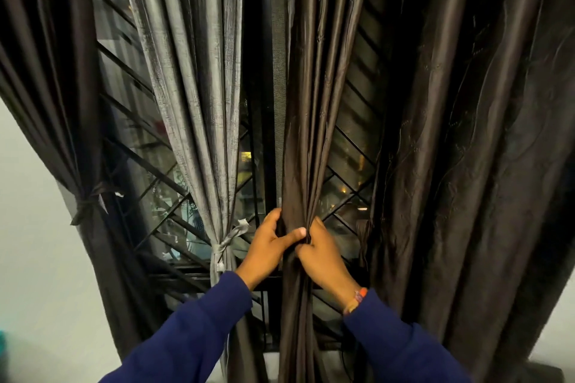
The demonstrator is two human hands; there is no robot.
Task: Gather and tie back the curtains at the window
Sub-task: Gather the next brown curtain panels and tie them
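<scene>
Brown satin curtain (306, 134) hangs straight down mid-window, and you've got both hands clamped round it: left hand (270, 244) just above, right hand (320, 253) touching below, so wrap the tie crosswise.

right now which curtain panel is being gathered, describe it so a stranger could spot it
At the barred window, look just right of centre for the dark brown satin curtain panel, bunched into a narrow rope. The left hand and right hand grip it. Unlike the tied silver-grey curtain, it has no tie.
</scene>
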